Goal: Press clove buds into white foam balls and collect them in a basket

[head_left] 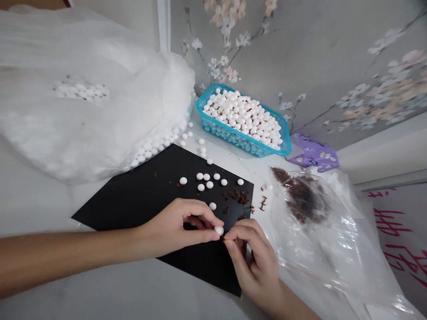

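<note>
Left hand (175, 229) pinched white bead (219, 230) in fingertips | right hand (253, 262) pinched dark dried bit (222, 239) against bead, working close | above black sheet (150, 178)

Beads (242, 116) in a plastic basket (233, 141) behind the card sheet (150, 186), plastic sack (83, 111) left, zip bag (327, 249) right.

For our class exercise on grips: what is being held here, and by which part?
The left hand pinches a white bead at its sides; the right hand holds a tiny dark bit to the bead's lower edge.
</note>
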Action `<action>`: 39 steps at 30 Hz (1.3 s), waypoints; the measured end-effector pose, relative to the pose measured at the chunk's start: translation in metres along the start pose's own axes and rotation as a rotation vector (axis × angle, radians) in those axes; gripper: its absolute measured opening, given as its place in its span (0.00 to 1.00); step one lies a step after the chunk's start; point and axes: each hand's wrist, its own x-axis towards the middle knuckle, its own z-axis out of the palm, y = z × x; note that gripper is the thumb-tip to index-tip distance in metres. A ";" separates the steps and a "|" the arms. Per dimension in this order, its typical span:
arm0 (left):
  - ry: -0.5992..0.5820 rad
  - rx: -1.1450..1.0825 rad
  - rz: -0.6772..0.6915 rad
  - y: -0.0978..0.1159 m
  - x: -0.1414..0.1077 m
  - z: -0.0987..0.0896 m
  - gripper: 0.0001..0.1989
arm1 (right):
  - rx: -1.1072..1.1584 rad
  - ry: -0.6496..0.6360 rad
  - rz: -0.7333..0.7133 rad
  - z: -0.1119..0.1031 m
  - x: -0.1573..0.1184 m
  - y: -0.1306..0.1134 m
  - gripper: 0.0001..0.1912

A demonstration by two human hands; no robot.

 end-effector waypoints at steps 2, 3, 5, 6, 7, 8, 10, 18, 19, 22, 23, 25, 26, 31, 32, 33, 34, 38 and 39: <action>0.009 0.004 0.003 -0.001 0.000 0.000 0.08 | 0.004 -0.009 0.011 0.000 0.001 0.001 0.07; 0.011 0.006 0.004 -0.001 0.000 0.000 0.08 | 0.007 -0.010 0.013 0.000 0.001 0.001 0.07; 0.008 0.011 0.005 -0.002 0.000 0.000 0.08 | 0.014 -0.014 0.014 0.001 0.002 0.002 0.07; 0.006 0.015 0.009 -0.002 0.000 -0.001 0.08 | 0.017 -0.016 0.018 0.001 0.002 0.002 0.07; 0.003 0.017 0.014 -0.002 0.000 -0.001 0.08 | 0.022 -0.017 0.018 0.001 0.002 0.002 0.06; 0.002 0.019 0.019 -0.002 0.000 -0.001 0.08 | 0.030 -0.016 0.014 0.001 0.003 0.003 0.06; 0.000 0.019 0.028 -0.002 0.000 -0.001 0.08 | 0.055 -0.007 0.006 0.001 0.003 0.004 0.07; 0.005 0.048 0.044 0.000 0.000 -0.001 0.08 | 0.189 -0.009 0.043 0.000 0.005 0.007 0.06; 0.004 0.049 0.049 0.000 -0.001 -0.001 0.08 | 0.204 -0.020 0.052 0.000 0.005 0.008 0.06; -0.005 0.038 0.071 -0.001 -0.001 -0.001 0.07 | 0.242 -0.043 0.071 -0.001 0.006 0.009 0.06; -0.008 0.037 0.077 -0.002 -0.001 -0.001 0.07 | 0.253 -0.048 0.076 0.000 0.007 0.009 0.06; -0.015 0.043 0.082 -0.002 -0.001 -0.001 0.06 | 0.273 -0.059 0.083 0.000 0.007 0.009 0.06; -0.020 0.045 0.082 -0.003 -0.001 -0.002 0.06 | 0.285 -0.065 0.086 0.000 0.008 0.009 0.06; -0.053 0.041 0.079 -0.003 -0.002 -0.002 0.07 | 0.331 -0.075 0.106 -0.001 0.010 0.007 0.06; -0.058 0.045 0.080 -0.002 -0.002 -0.003 0.06 | 0.334 -0.078 0.108 -0.002 0.011 0.007 0.06; -0.061 0.048 0.082 -0.002 -0.002 -0.003 0.06 | 0.336 -0.080 0.110 -0.002 0.011 0.006 0.06; -0.067 0.052 0.085 -0.002 -0.002 -0.003 0.06 | 0.337 -0.085 0.110 -0.002 0.011 0.006 0.06; -0.081 0.078 0.101 -0.002 -0.002 -0.003 0.06 | 0.331 -0.093 0.107 -0.001 0.010 0.007 0.06; -0.079 0.086 0.103 -0.002 -0.001 -0.003 0.06 | 0.327 -0.090 0.104 -0.001 0.010 0.007 0.06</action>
